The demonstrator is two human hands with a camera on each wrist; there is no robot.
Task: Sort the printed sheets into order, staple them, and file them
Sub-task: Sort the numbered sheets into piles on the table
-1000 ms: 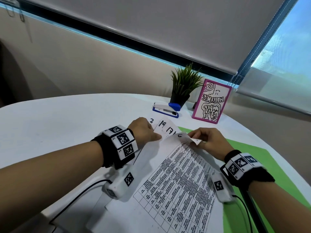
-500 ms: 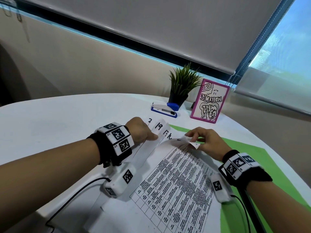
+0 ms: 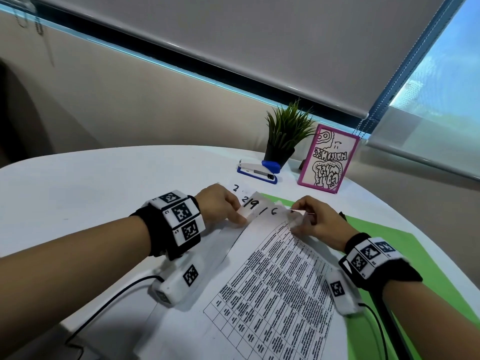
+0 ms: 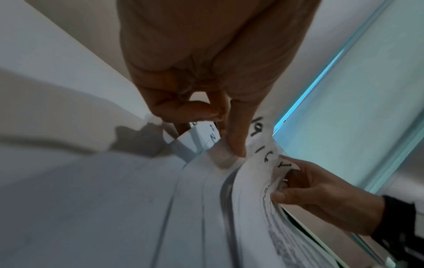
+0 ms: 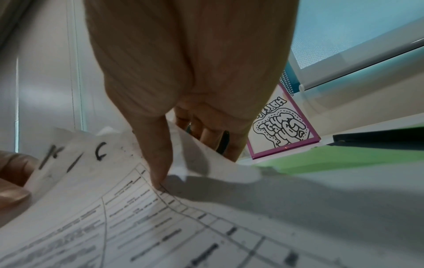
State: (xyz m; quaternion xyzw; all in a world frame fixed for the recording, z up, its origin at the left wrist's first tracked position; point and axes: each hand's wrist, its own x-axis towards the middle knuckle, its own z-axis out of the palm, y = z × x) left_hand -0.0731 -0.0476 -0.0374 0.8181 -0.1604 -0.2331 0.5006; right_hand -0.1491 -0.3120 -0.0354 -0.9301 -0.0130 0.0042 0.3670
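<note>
A fanned pile of printed sheets with tables and handwritten numbers lies on the white table. My left hand pinches the far corner of the sheets at the left; in the left wrist view its thumb and fingers clamp the paper edge. My right hand pinches the curled top corner of the uppermost sheet, thumb on the printed face, fingers behind. A blue and white stapler sits farther back. A green folder lies under the sheets at the right.
A small potted plant and a pink-framed drawing stand behind the stapler near the wall. Cables from the wrist cameras trail over the table's near edge. The table's left half is bare white surface.
Both hands have slid closer together along the far edge of the sheets. The fanned numbered corners have bunched up, and the top sheet's corner is curled higher in my right hand.
</note>
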